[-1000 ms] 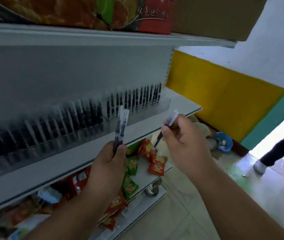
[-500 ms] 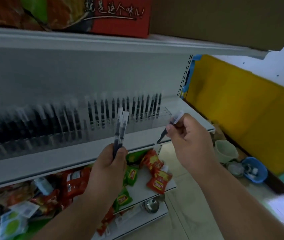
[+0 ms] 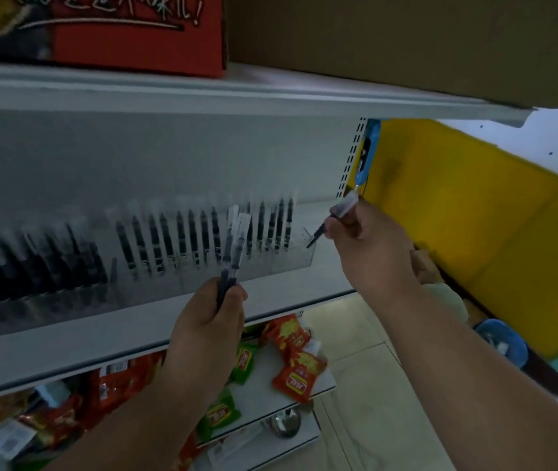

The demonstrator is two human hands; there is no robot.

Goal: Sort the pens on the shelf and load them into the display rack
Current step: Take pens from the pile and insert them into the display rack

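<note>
Across the middle of the frame, the shelf [image 3: 202, 338] carries the clear display rack [image 3: 291, 263], whose row of upright dark pens [image 3: 202, 232] runs from the left edge to just short of its right end; that end looks unfilled, though blur makes the slots hard to count. Compared with half a second ago, the right hand [image 3: 372, 246] has moved up and in toward the rack's right end. It pinches a single pen [image 3: 330, 222] between thumb and fingers, clear cap up toward the upper right, dark tip slanting down-left, now just beside the rack's end wall instead of out over the shelf edge. The left hand [image 3: 213, 321], at lower centre, has barely shifted: its fingers are curled round the lower ends of two spare pens [image 3: 235, 246], held upright in front of the row. The single pen seems lined up for insertion in the free end slots, with the spares waiting their turn.
</note>
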